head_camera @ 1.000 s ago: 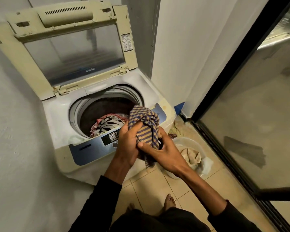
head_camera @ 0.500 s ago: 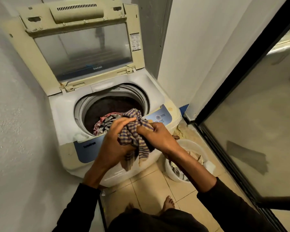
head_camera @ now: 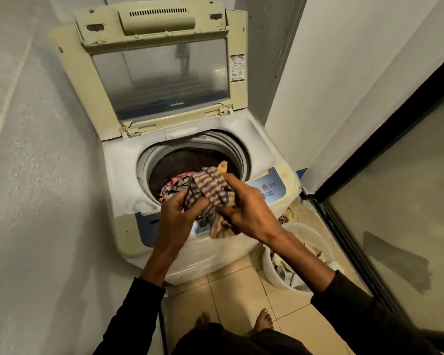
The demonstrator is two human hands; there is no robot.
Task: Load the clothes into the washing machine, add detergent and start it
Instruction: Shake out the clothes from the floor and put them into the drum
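Note:
A top-loading washing machine (head_camera: 123, 175) stands with its lid (head_camera: 162, 80) raised. A red, white and black patterned garment (head_camera: 176, 184) lies inside the drum (head_camera: 195, 157). Both hands hold a bunched blue-and-tan striped cloth (head_camera: 212, 187) over the drum's front edge and the blue control panel (head_camera: 269, 187). My left hand (head_camera: 179, 213) grips its lower left side. My right hand (head_camera: 249, 208) grips it from the right. A loose end of the cloth hangs down in front of the panel.
A white plastic basket (head_camera: 272, 272) with more clothes sits on the tiled floor to the right of the machine. A grey wall runs close on the left. A dark-framed glass door (head_camera: 395, 201) stands on the right. My bare feet (head_camera: 263, 322) are below.
The striped cloth and both hands have risen from in front of the control panel up to the drum opening. The camera has moved closer to the machine.

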